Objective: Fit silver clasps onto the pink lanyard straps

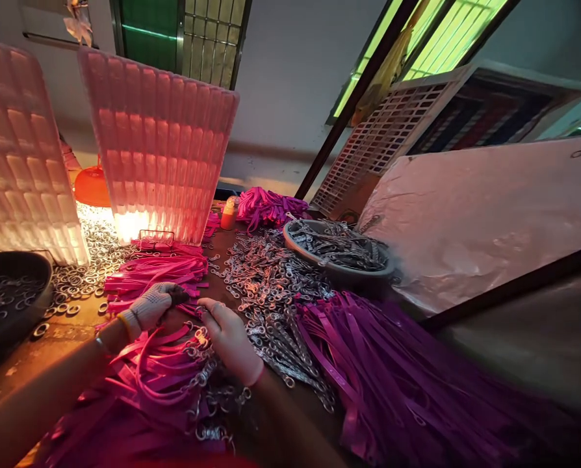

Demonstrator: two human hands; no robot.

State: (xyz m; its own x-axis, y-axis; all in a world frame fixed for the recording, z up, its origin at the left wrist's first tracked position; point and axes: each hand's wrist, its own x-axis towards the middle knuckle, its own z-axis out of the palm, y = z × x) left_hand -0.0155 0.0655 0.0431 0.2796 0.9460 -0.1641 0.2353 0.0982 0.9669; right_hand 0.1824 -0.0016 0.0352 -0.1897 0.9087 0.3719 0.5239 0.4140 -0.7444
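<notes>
My left hand [154, 307], in a white glove with dark fingertips, is closed above the pink straps [158, 276]. Close to its right, my right hand [229, 338] has its fingers pressed together around something too small to make out. More pink straps [149, 370] with metal clasps [203, 374] at their ends lie below both hands. Many metal clasps and chains [275, 286] are heaped to the right of my right hand.
A grey basin [339, 276] holds metal chains, beside purple straps [368, 364]. At the left are a dark bowl [47, 292] of rings, loose rings [95, 250] and an orange lamp [91, 186]. Two ribbed translucent panels [158, 136] [17, 149] stand behind. An orange bottle [229, 214] stands farther back.
</notes>
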